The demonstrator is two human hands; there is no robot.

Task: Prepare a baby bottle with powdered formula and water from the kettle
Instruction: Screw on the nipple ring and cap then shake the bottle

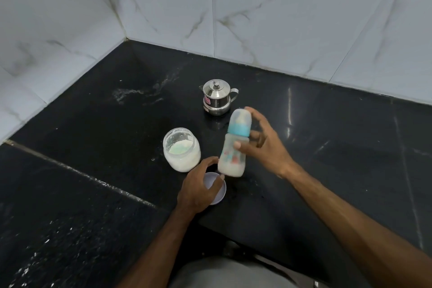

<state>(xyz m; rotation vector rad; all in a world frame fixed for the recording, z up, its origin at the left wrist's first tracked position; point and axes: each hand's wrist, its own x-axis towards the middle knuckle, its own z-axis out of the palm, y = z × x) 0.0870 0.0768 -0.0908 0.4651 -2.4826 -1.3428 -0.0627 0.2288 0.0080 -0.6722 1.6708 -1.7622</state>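
The capped bottle (233,145) is grasped by the right hand (261,145), probably for mixing, while the jar lid (218,190) beside it is grasped by the left hand (198,188).

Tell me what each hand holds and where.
Right hand: bottle, grip on its body below the blue collar. Left hand: lid, grip over its top.

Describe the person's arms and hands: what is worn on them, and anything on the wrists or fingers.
Both forearms are bare as far as the view reaches, with no sleeve in sight. The left hand and right hand wear no gloves. No watch, bracelet or ring is visible on either. The right hand's fingers look slightly blurred.
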